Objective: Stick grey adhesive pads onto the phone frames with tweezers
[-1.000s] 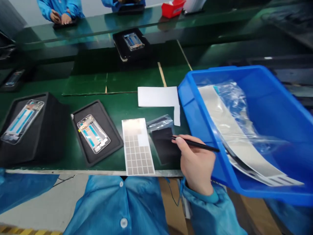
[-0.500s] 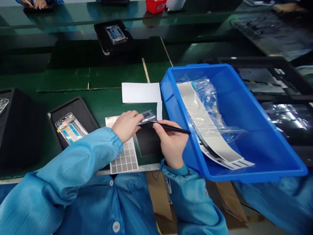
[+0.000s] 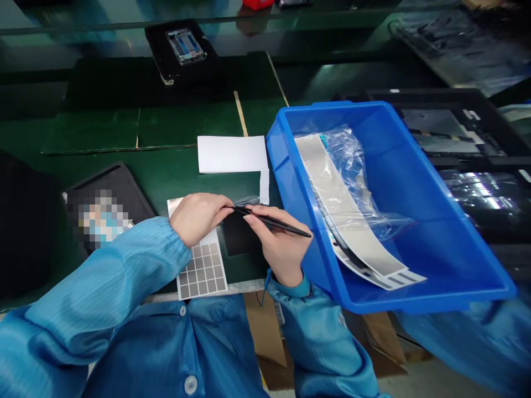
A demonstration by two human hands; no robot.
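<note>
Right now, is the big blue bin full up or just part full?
Just part full: the blue bin holds pale strips and crumpled clear plastic, with its bottom showing beside them.

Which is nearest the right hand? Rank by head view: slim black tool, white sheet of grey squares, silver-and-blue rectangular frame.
1. Slim black tool: in the right hand.
2. White sheet of grey squares: to its left.
3. Silver-and-blue rectangular frame: far back, left.

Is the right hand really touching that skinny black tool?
Touching. The head view shows the right hand gripping the black tool like a pen, its thin end pointing toward the left hand.
</note>
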